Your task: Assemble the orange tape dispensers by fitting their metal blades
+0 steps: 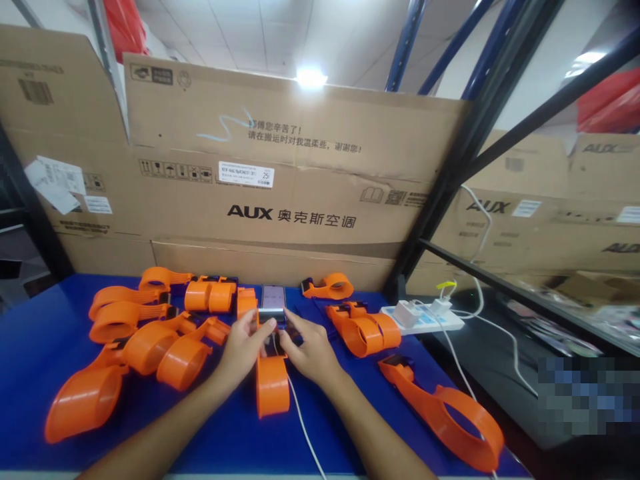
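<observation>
The middle orange dispenser (273, 388) is partly hidden, the phone screen (273, 297) illegible.

**Cardboard (190, 223) behind the blue tabletop (30, 393)**

AUX lettering (250, 213) is borne by the cardboard, and a white label (246, 175) is stuck above. White plugs (441, 306) are seated in a power strip (453, 324); a ceiling light (311, 78) is lit.

Tape dispensers (273, 390) on table (30, 363), cardboard (300, 177) behind
</observation>
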A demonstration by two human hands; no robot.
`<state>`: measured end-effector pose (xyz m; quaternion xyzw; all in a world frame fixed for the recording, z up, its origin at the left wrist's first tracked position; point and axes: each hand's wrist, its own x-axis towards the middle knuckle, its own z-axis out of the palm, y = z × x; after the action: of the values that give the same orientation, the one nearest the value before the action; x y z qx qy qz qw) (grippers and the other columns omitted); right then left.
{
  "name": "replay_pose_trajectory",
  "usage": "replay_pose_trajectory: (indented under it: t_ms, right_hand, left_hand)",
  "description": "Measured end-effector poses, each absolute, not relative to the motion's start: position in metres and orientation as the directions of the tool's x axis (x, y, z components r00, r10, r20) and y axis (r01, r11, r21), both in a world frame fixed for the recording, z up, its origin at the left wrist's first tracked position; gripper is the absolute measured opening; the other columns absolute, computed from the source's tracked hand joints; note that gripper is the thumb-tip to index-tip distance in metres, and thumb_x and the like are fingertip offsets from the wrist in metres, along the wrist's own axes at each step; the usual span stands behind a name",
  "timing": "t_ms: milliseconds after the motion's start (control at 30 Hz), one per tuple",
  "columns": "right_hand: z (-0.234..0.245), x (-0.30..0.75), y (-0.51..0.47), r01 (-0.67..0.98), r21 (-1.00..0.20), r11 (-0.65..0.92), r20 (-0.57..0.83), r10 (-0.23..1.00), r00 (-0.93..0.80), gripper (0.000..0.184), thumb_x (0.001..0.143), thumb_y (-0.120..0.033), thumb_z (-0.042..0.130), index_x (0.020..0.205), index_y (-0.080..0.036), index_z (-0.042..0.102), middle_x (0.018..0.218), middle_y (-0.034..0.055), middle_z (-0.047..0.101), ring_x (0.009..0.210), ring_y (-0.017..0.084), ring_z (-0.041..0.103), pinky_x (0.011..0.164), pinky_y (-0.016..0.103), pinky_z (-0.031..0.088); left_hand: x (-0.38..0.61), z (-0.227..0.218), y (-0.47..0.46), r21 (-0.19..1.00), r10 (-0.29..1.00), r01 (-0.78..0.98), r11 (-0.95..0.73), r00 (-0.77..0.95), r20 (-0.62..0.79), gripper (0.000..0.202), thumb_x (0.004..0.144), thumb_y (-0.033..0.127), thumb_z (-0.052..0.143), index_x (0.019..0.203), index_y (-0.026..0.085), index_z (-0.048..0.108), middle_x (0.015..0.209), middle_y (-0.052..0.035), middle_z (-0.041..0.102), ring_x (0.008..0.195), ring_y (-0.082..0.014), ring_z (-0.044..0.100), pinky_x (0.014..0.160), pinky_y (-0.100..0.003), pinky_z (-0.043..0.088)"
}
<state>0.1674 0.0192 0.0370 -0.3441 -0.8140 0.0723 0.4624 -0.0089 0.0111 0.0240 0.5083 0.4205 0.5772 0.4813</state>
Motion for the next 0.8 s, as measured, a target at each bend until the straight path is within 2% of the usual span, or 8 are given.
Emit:
replay_pose_trajectory:
  t_ms: [200,433,600,667,800]
  right_hand:
    - [0.034,0.166,0.019,0.52,-0.39,0.759,0.7,0.612,-0.368,0.047,0.096,-0.023,0.052,0.142,-0.019,0.057,0.087,0.006,0.074,0.071,0.019,0.068,0.071,0.029,0.056]
    - [0.031,0.167,0.022,0.542,-0.358,0.76,0.707,0.6,-0.375,0.046,0.097,-0.022,0.048,0.142,-0.016,0.057,0.075,0.0045,0.069,0.064,0.018,0.063,0.064,0.028,0.053]
    - [0.034,0.166,0.021,0.522,-0.411,0.747,0.695,0.628,-0.351,0.047,0.096,-0.024,0.051,0.142,-0.018,0.058,0.076,0.0037,0.069,0.064,0.018,0.063,0.063,0.028,0.053]
    - [0.037,0.167,0.021,0.513,-0.437,0.739,0.678,0.645,-0.353,0.046,0.097,-0.028,0.054,0.142,-0.02,0.059,0.078,0.0037,0.07,0.065,0.018,0.064,0.063,0.027,0.053]
    - [0.043,0.171,0.023,0.512,-0.428,0.744,0.654,0.647,-0.393,0.048,0.097,-0.03,0.057,0.144,-0.02,0.057,0.085,0.0054,0.072,0.07,0.018,0.066,0.068,0.029,0.056]
  left_hand:
    - [-0.007,0.033,0.006,0.956,0.971,-0.17,-0.239,-0.027,0.238,0.027,0.083,0.043,0.075,0.095,0.019,0.07,0.074,-0.0004,0.07,0.045,-0.0104,0.05,0.049,-0.024,0.042]
    - [-0.006,0.038,0.004,0.952,0.97,-0.189,-0.242,-0.034,0.24,0.024,0.083,0.04,0.077,0.092,0.019,0.071,0.066,0.0019,0.065,0.044,-0.0111,0.049,0.053,-0.025,0.043]
    - [-0.007,0.031,0.007,0.964,0.982,-0.186,-0.19,-0.038,0.186,0.028,0.082,0.044,0.077,0.091,0.019,0.07,0.056,0.004,0.06,0.042,-0.0111,0.049,0.046,-0.023,0.038]
    - [-0.007,0.029,0.007,0.96,0.99,-0.24,-0.144,-0.042,0.137,0.032,0.08,0.047,0.078,0.091,0.018,0.07,0.052,0.0048,0.058,0.041,-0.0107,0.049,0.045,-0.022,0.038]
    - [-0.003,0.032,0.005,0.867,1.0,-0.498,-0.015,0.005,0.021,0.036,0.078,0.046,0.081,0.098,0.018,0.07,0.056,0.0044,0.061,0.044,-0.0105,0.054,0.049,-0.022,0.044]
